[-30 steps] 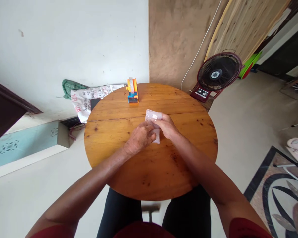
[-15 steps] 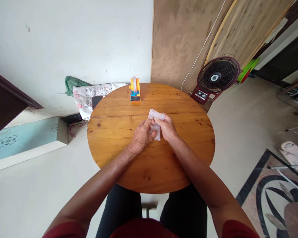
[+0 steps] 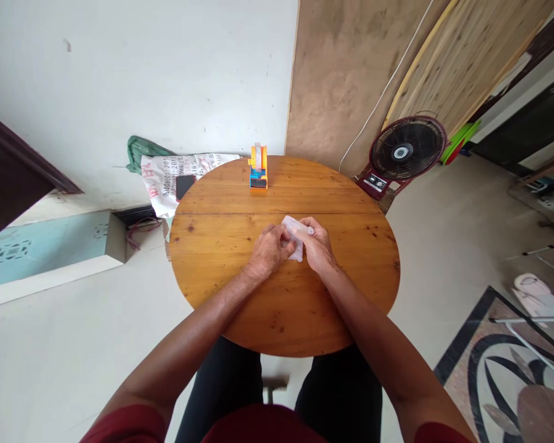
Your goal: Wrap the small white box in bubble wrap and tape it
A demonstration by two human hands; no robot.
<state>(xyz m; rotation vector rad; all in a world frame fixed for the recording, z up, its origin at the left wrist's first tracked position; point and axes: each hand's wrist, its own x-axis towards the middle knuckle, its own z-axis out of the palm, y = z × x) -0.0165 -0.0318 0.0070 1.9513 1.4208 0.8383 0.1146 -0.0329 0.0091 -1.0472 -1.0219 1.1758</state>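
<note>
Head-worn view — forward and down — over hands (image 3: 268,250)

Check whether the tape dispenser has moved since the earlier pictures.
No. The tape dispenser stands at the same spot near the far edge of the table.

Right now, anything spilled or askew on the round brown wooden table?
Nothing stands out on the table. The orange-and-blue tape dispenser stands upright near the far edge; the whitish wrap, held by left hand and right hand, is partly hidden.
</note>
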